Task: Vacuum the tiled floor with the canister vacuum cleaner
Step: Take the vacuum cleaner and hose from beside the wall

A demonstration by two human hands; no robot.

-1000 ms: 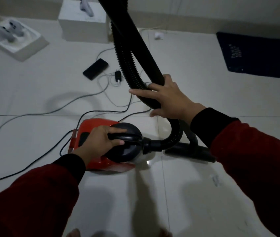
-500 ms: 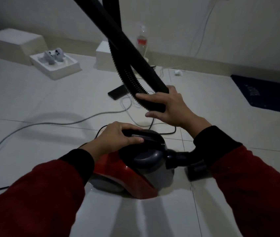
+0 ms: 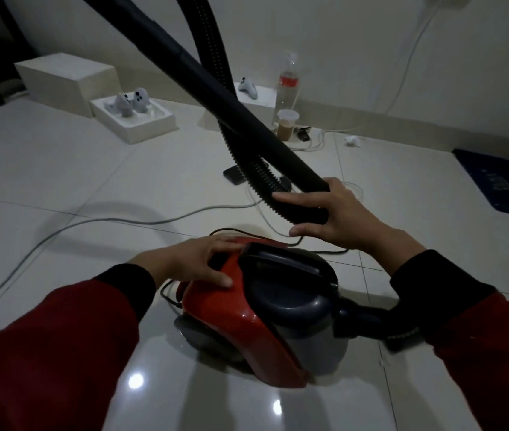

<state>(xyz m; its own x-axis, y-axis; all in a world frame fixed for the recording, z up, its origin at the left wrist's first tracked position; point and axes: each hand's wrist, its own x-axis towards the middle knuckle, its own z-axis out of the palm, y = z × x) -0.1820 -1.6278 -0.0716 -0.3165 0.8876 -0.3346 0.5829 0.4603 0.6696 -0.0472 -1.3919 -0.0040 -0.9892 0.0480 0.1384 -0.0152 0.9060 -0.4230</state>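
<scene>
A red and dark grey canister vacuum (image 3: 247,331) stands on the pale tiled floor (image 3: 91,181) just in front of me. My left hand (image 3: 194,265) lies flat on its red top, behind the black carry handle (image 3: 281,259), fingers spread and not wrapped around anything. My right hand (image 3: 334,216) grips the black ribbed hose (image 3: 247,163) where it meets the rigid wand (image 3: 215,91). The wand rises up and left out of view. The hose's other end plugs into the canister's front, partly hidden by my right sleeve.
Grey and black cables (image 3: 91,222) cross the floor behind the vacuum, near a dark phone (image 3: 234,175). White boxes (image 3: 66,79), a tray with controllers (image 3: 135,119), a bottle (image 3: 287,88) and a cup (image 3: 287,124) line the wall. A dark mat (image 3: 501,188) lies at right.
My left hand has let go of the carry handle and slid back onto the red top. My view has tipped up toward the wall. My right hand keeps its grip.
</scene>
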